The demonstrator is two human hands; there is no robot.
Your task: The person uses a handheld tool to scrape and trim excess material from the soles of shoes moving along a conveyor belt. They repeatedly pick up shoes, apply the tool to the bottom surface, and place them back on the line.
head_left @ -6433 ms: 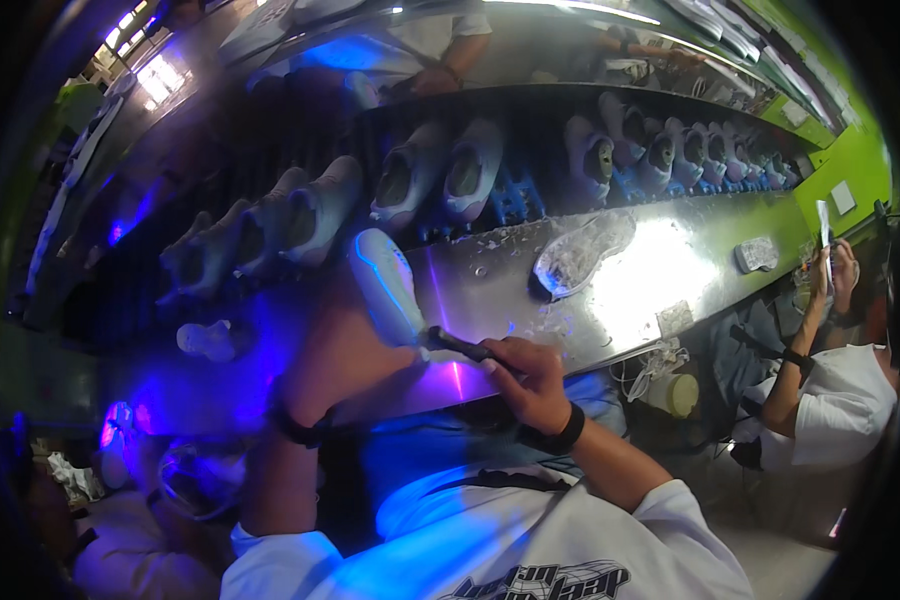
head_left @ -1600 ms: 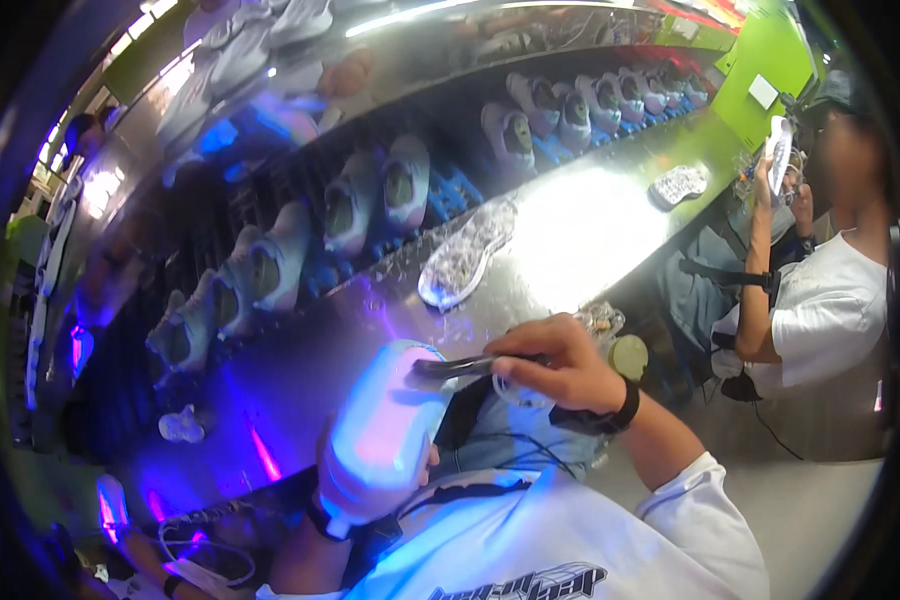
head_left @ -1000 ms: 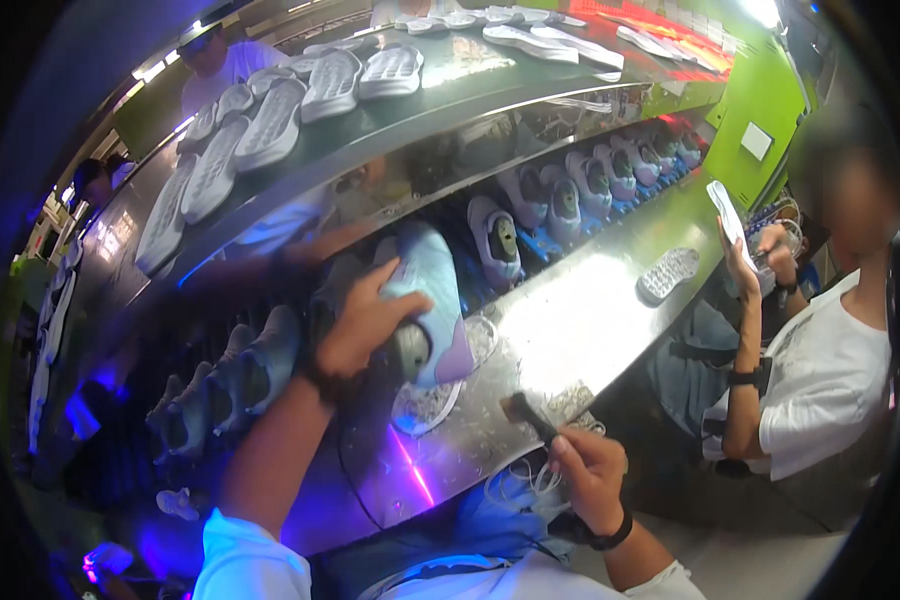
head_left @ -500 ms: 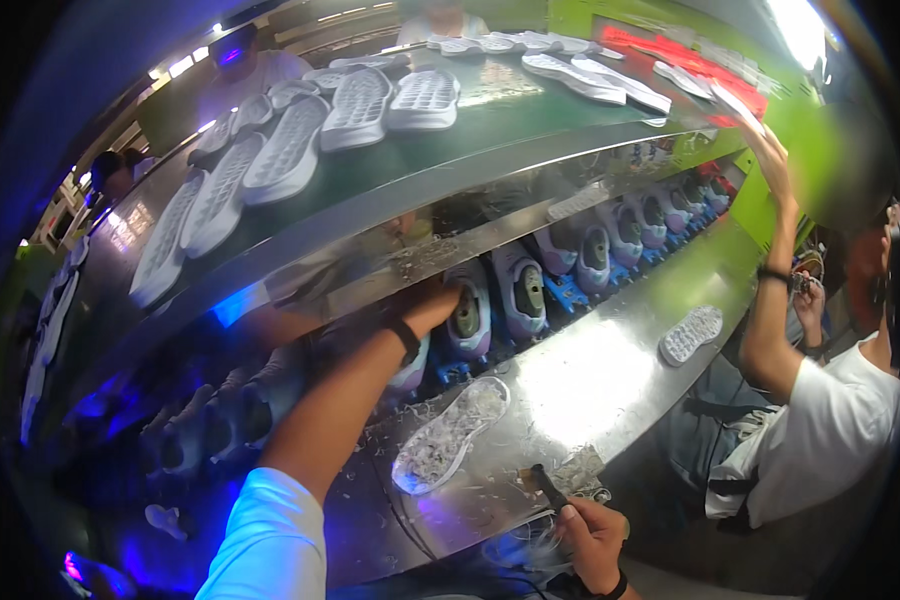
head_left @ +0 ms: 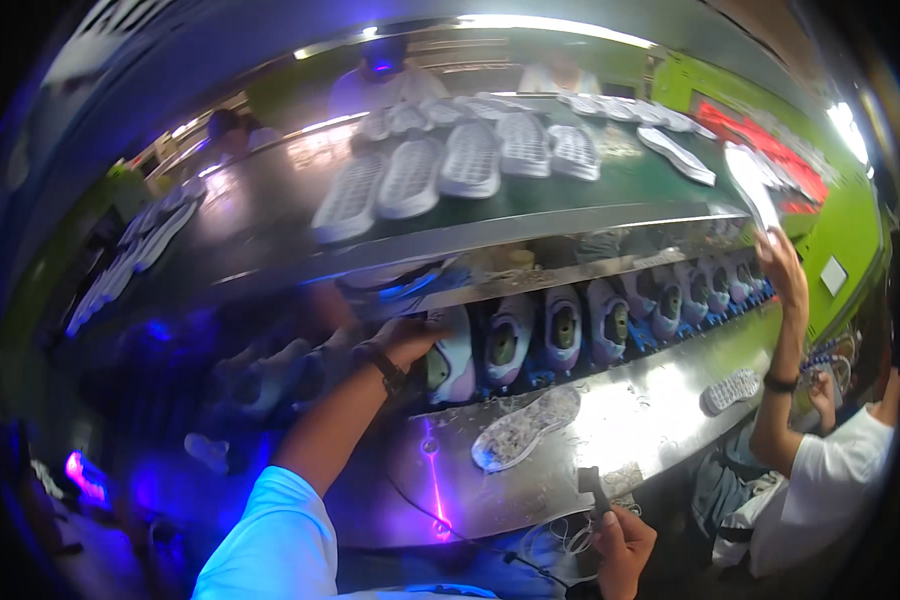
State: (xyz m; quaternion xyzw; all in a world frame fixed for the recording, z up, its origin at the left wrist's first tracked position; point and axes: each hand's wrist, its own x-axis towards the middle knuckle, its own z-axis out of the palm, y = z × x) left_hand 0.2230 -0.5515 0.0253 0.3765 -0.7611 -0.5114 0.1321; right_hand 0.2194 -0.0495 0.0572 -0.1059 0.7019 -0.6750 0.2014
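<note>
Left hand (head_left: 410, 340) grips 1 shoe (head_left: 448, 352) on the lower conveyor shelf (head_left: 570, 385).

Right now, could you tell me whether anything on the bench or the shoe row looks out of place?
Nothing is clearly wrong. One clear sole lies loose and slanted on the metal bench, apart from the even shoe row. The left hand rests at a shoe in that row; the right hand holds a dark tool.
</note>
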